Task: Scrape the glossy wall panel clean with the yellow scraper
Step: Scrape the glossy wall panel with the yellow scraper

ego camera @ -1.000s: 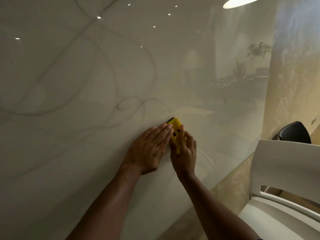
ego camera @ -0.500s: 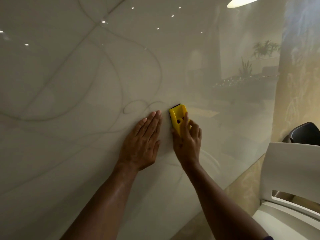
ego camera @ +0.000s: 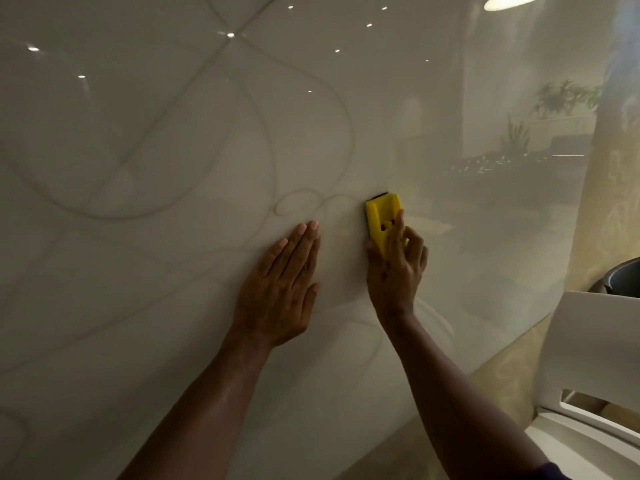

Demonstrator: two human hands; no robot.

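The left hand (ego camera: pixel 280 289) lies flat on the wall panel (ego camera: pixel 138 168), its fingers straight and close together, pointing up and a little to the right, with the thumb spread out along the lower right side. It holds nothing; the palm and fingers simply press against the glossy surface. The right hand (ego camera: pixel 396 271) is just beside it, with a strip of bare panel between the two. This hand grips the scraper (ego camera: pixel 381 220): the thumb sits along the tool's left edge, the index finger reaches up across its yellow face, and the other fingers curl in behind on the right.

The scraper stands nearly upright against the panel, tipped slightly to the left, with its dark blade edge at the top touching the surface (the blade itself is only a thin dark line here, too small to make out further). Its lower half is hidden by the gripping hand.

The panel is pale and shiny, crossed by faint grey looping lines, one of which curls just to the left of the scraper's top. It reflects small ceiling lights and, toward the right, potted plants. At the right edge of the view there is a white chair (ego camera: pixel 588 341), and behind it part of a dark rounded object (ego camera: pixel 620 275).
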